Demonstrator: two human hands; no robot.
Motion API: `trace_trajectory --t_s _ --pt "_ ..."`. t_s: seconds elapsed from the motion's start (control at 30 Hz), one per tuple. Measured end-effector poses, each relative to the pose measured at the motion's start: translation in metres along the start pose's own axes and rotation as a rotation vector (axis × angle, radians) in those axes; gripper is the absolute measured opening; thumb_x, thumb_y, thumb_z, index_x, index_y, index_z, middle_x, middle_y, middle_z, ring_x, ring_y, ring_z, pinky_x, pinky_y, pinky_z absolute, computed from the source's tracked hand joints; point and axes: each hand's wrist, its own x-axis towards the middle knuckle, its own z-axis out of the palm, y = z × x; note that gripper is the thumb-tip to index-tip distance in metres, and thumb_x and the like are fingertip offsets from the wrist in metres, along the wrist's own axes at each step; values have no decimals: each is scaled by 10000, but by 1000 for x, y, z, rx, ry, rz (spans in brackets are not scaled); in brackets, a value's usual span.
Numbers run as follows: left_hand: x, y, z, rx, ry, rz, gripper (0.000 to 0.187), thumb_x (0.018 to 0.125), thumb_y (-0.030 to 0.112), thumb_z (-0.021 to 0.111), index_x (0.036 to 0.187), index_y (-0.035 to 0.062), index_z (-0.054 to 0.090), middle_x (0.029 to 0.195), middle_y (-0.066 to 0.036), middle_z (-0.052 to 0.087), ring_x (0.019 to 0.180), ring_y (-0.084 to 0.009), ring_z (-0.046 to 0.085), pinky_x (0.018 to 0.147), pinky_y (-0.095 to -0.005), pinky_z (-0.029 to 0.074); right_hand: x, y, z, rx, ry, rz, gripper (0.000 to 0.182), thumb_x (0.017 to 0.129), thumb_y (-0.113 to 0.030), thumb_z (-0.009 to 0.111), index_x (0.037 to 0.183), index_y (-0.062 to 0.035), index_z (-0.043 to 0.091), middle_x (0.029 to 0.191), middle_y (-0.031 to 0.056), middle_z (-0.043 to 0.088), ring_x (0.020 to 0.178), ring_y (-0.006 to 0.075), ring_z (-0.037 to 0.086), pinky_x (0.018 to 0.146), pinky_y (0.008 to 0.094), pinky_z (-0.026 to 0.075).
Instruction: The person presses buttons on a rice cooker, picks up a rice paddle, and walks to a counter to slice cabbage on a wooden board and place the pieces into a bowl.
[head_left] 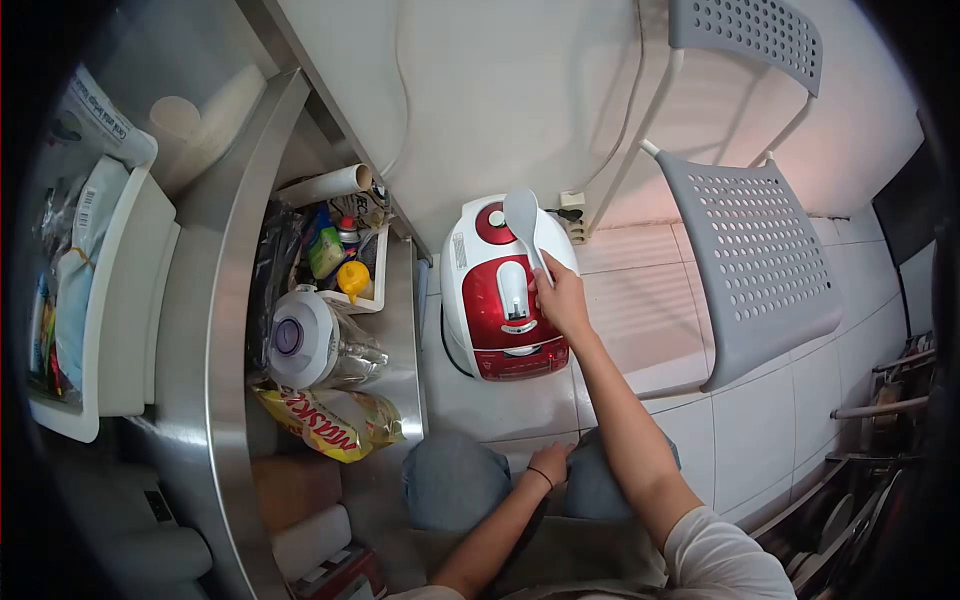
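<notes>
My right hand (562,298) is closed around the handle of a pale grey rice paddle (522,215). The paddle's broad head points up and away, overlapping the lid of a red and white rice cooker (480,300) in this view. That cooker stands on the floor in front of my knees, its lid shut. Low between my knees, my left hand (550,463) rests against my right leg with its fingers loosely extended and nothing in it. A dark band circles that wrist.
To the left, a steel shelf (225,300) holds a blender jug (350,350), a yellow food packet (335,425) and a white bin (372,285) of small items. A grey perforated chair (760,270) stands at right. Behind the cooker lies a power socket (576,228).
</notes>
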Motion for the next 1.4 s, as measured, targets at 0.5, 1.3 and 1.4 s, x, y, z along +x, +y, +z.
trace_trajectory --t_s 0.5,1.3,1.4 --pt "1 -3 -3 0 -43 27 486 837 139 547 1320 181 512 1099 -196 588 1042 -379 588 891 -483 487 2 9 -1 49 17 -53 390 934 -119 518 1308 -11 537 650 85 644 468 123 555 481 295 467" --pt "1 -7 -7 -43 -85 17 508 806 120 575 1309 147 509 1102 -183 563 1042 -372 571 902 -446 478 4 2 -8 121 -24 44 378 898 -111 530 1253 15 568 724 201 674 626 277 676 656 365 528" --pt "1 -4 -9 -29 -95 -15 502 803 113 574 1300 146 516 1100 -187 564 1039 -376 571 901 -446 477 6 7 -5 124 -5 27 381 899 -112 532 1259 9 565 735 210 674 668 295 685 687 374 527"
